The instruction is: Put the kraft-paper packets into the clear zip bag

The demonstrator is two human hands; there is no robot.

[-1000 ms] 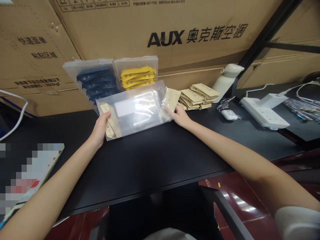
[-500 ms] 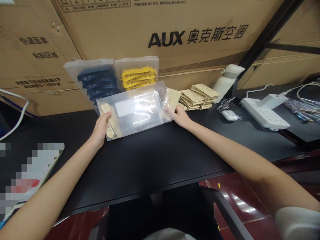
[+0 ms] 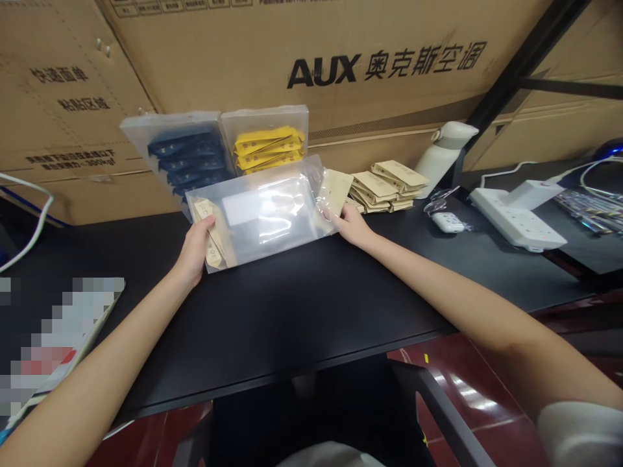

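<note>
A clear plastic box point(image 3: 265, 214) stands tilted on the black table point(image 3: 302, 305), held at both ends. My left hand point(image 3: 195, 250) grips its left end, where a tan packet point(image 3: 213, 233) lies inside. At the open right end my right hand point(image 3: 351, 225) is closed on a tan packet point(image 3: 335, 190) that sits at the box's mouth. Behind it lean two more clear boxes, one with dark blue packets point(image 3: 187, 159) and one with yellow packets point(image 3: 267, 146).
A pile of tan packets point(image 3: 387, 187) lies right of the box. A white bottle point(image 3: 440, 159), a small white key fob point(image 3: 446, 222) and a white power strip point(image 3: 518, 217) sit further right. Large cardboard cartons point(image 3: 292, 58) form the back wall. Papers lie at the left edge.
</note>
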